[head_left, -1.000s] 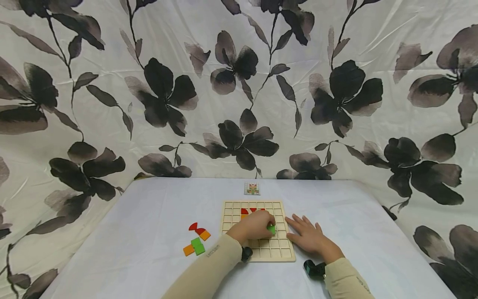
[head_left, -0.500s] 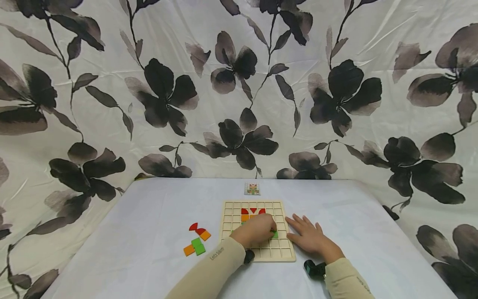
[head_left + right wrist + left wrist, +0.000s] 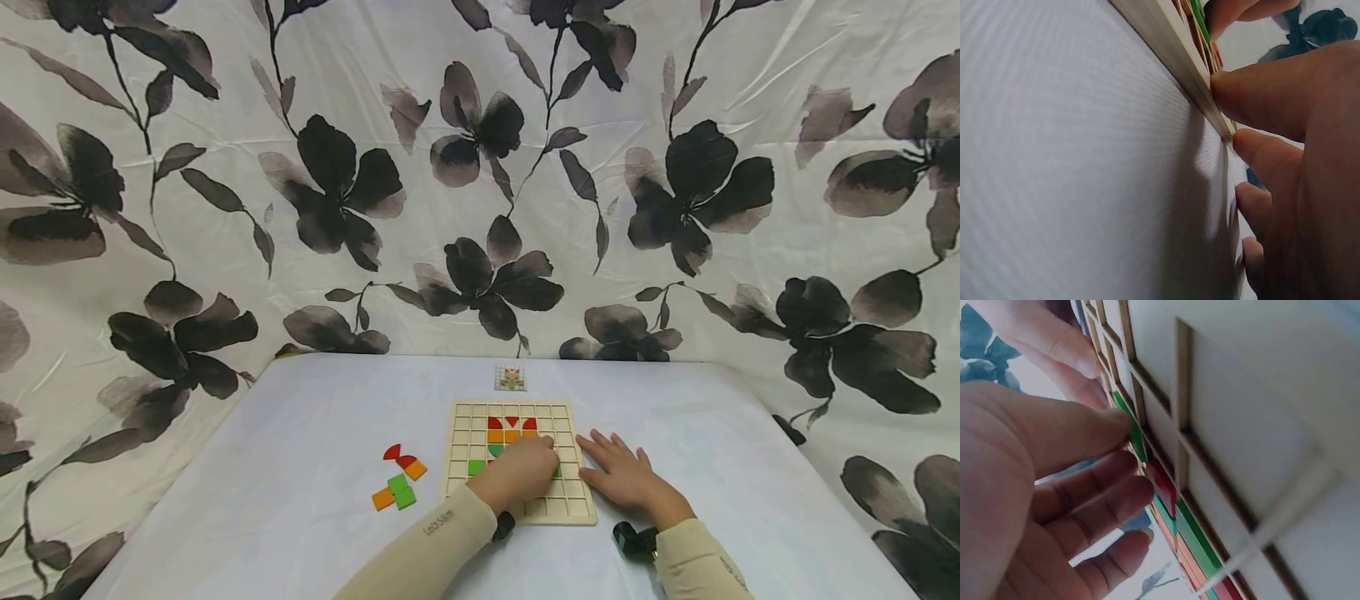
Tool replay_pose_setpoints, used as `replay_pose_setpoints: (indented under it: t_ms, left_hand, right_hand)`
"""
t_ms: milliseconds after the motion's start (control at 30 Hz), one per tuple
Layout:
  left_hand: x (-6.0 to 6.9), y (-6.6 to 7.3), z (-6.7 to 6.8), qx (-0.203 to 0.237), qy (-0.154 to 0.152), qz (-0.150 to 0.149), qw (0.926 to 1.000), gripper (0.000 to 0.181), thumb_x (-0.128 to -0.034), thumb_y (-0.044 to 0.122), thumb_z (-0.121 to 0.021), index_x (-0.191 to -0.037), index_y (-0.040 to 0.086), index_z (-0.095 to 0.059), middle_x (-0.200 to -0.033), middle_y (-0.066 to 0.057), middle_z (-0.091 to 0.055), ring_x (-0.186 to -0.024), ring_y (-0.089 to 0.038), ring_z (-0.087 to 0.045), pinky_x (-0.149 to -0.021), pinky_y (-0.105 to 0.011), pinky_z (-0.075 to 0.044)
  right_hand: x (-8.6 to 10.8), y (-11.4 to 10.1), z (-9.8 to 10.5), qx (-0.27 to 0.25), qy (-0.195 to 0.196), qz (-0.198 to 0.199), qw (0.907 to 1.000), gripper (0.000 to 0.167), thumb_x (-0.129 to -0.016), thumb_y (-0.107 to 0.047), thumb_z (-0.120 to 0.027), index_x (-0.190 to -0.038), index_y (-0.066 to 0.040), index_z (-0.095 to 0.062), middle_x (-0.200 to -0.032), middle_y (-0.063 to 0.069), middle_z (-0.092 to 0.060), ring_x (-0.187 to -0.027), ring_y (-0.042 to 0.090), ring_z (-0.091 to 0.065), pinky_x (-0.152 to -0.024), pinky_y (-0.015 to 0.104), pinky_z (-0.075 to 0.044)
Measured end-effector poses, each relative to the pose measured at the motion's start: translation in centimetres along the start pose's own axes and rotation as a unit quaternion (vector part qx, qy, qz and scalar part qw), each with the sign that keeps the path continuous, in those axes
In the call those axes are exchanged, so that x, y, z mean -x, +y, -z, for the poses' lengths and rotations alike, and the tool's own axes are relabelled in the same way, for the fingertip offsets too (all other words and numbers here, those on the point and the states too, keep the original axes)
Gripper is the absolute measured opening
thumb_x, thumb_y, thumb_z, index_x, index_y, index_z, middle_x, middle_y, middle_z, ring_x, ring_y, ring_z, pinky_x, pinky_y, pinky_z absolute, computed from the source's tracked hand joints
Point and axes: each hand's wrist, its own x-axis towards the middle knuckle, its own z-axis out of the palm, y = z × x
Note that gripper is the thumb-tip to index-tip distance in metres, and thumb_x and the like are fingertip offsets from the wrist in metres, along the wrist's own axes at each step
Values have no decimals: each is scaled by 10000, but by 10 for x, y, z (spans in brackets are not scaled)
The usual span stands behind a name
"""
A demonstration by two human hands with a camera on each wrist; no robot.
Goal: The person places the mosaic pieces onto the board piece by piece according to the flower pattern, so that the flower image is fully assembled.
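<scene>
A light wooden grid board (image 3: 581, 510) lies on the table. My left hand (image 3: 521, 473) is over its middle, hiding several cells. In the left wrist view its thumb touches a green tile (image 3: 1135, 434) lying in a cell; the other fingers are loosely bent, apart from it. Red tiles (image 3: 529, 424), orange tiles (image 3: 495, 436) and another green tile (image 3: 476, 467) sit in the board's cells. My right hand (image 3: 626, 479) rests with fingers spread at the board's right side, thumb and forefinger touching its edge in the right wrist view.
Left of the board lie several loose tiles, among them a red piece (image 3: 392, 452), an orange square (image 3: 382, 499) and a green square (image 3: 405, 498). A small pattern card (image 3: 511, 379) lies beyond the board. Flowered cloth (image 3: 480, 275) hangs behind the white table (image 3: 322, 417).
The green tile, pinched by my left hand a second ago, now lies in a cell on the board's right. That hand has shifted slightly right. My right hand keeps its place.
</scene>
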Motion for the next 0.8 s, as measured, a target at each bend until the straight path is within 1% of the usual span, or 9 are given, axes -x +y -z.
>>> replay_pose_setpoints:
  t_ms: [100,167,233,333,467,533,600,700,800]
  left_hand:
    - [5,-6,0,392,53,10,9992,149,-936,177,-611,-1014,141,-732,-969,27,-617,-782,-94,-540,-824,-232,-505]
    - [9,-12,1,611,155,4,9980,167,-938,184,-603,-1043,136,-724,-978,29,-626,-827,-91,-567,-840,-236,-502]
    - [15,-22,1,838,234,38,9962,194,-950,195,-588,-1084,135,-714,-994,30,-628,-861,-94,-575,-842,-241,-499]
    - [25,-40,2,1063,380,112,9935,214,-956,197,-579,-1108,126,-712,-1026,21,-655,-918,-113,-602,-867,-273,-505]
    - [40,-68,5,1529,354,507,9863,247,-960,204,-580,-1141,95,-706,-1091,-18,-680,-1016,-169,-623,-941,-350,-502]
    - [47,-83,7,1753,311,795,9808,266,-962,201,-578,-1165,78,-696,-1133,-42,-678,-1082,-207,-621,-976,-388,-487]
    - [54,-98,7,1893,310,1045,9759,269,-963,190,-578,-1172,60,-688,-1143,-66,-668,-1113,-236,-614,-978,-409,-485]
    - [65,-120,5,2078,304,1413,9674,273,-962,180,-583,-1179,44,-680,-1137,-82,-662,-1122,-254,-611,-979,-430,-482]
    - [77,-142,1,2088,285,1659,9634,260,-954,163,-591,-1164,39,-682,-1093,-77,-665,-1048,-228,-621,-952,-424,-493]
  right_hand:
    - [0,0,1,-7,-1,15,10000,579,-971,-431,-491,-1491,-201,-383,-1582,125,-286,-1460,455,-160,-1087,733,-50]
    - [1,-1,1,-19,-6,18,10000,579,-971,-426,-492,-1491,-197,-383,-1582,124,-286,-1461,453,-160,-1088,732,-50]
    - [1,-1,2,-39,-20,-2,10000,580,-970,-425,-494,-1492,-196,-382,-1584,123,-283,-1462,450,-157,-1091,728,-45]
    - [0,-1,2,-22,-27,-56,10000,582,-970,-422,-493,-1496,-203,-375,-1588,115,-275,-1467,441,-151,-1098,720,-39]
    - [-1,-1,1,12,-3,-98,10000,582,-968,-415,-495,-1498,-209,-370,-1592,109,-269,-1469,438,-145,-1101,717,-34]
    - [-1,-1,1,-2,6,-80,10000,584,-966,-416,-496,-1496,-204,-372,-1589,116,-273,-1466,445,-148,-1098,721,-35]
    - [0,-2,1,-24,-9,-71,10000,588,-965,-424,-495,-1494,-199,-376,-1587,123,-276,-1462,452,-150,-1094,725,-37]
    - [1,-4,1,-31,-18,-50,10000,592,-963,-433,-497,-1492,-194,-381,-1582,130,-283,-1457,459,-157,-1090,729,-43]
    - [2,-5,2,-29,-16,-55,10000,592,-961,-434,-501,-1490,-195,-385,-1581,130,-285,-1457,459,-159,-1090,729,-47]
